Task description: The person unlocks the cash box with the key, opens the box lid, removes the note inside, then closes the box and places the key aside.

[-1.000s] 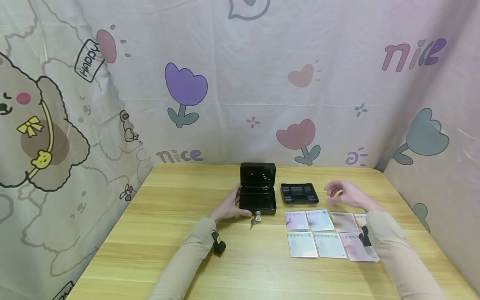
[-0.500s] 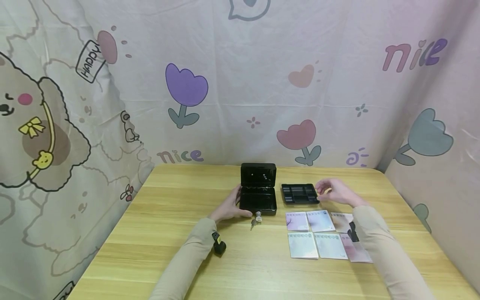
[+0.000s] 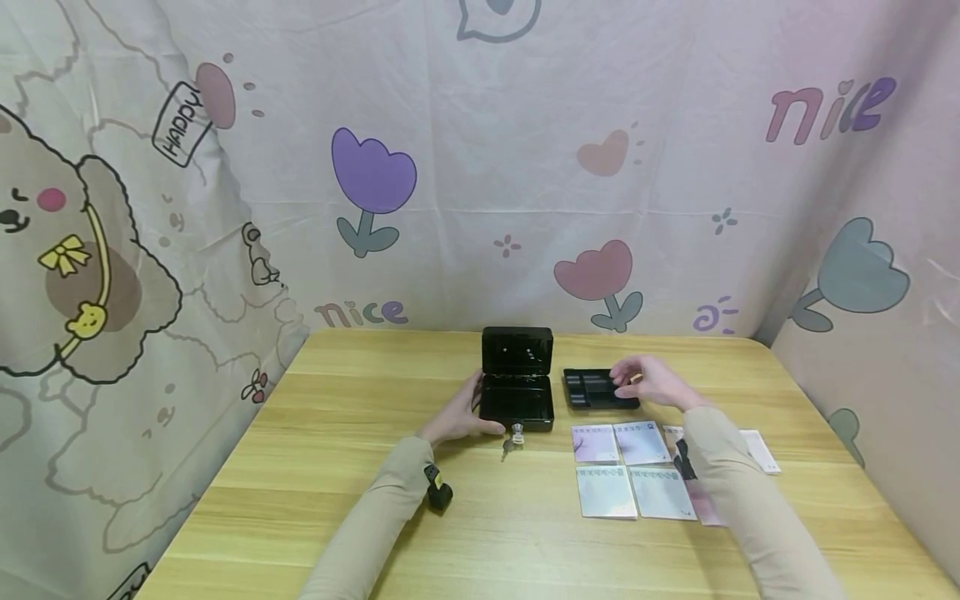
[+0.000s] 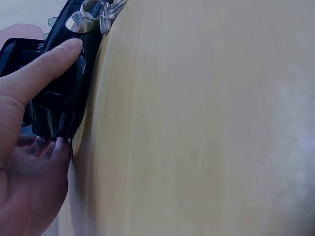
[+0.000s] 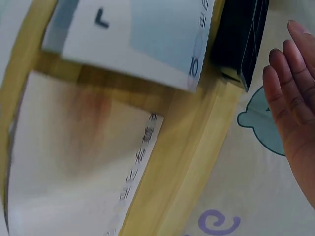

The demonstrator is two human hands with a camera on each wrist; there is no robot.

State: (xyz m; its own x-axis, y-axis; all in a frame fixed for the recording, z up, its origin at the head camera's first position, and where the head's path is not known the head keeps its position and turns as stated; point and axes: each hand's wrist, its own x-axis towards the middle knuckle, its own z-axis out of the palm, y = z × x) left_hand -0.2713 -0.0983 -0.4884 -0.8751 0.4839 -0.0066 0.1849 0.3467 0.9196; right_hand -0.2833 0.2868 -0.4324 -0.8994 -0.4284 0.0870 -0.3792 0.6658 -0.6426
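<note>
A small black cash box (image 3: 517, 404) stands on the table with its lid (image 3: 517, 350) raised. My left hand (image 3: 457, 415) grips its left front corner, thumb across the front and fingers along the side. A ring with keys (image 4: 114, 12) hangs from the silver lock (image 4: 79, 22) on the box front, seen in the left wrist view. Right of the box lies a black compartment tray (image 3: 581, 388). My right hand (image 3: 651, 382) hovers over the tray's right part, its fingers loosely bent and holding nothing; the right wrist view shows these fingers (image 5: 290, 78) apart from the tray.
Two rows of pastel printed papers (image 3: 603, 492) lie in front of the tray, partly hidden under the right sleeve (image 3: 735, 483). A wooden table (image 3: 337, 400) carries everything. Behind it hangs a patterned cloth (image 3: 465, 167).
My right hand has moved left, from beside the tray to over its right part, and its sleeve now covers other papers. The left hand and the box have stayed put.
</note>
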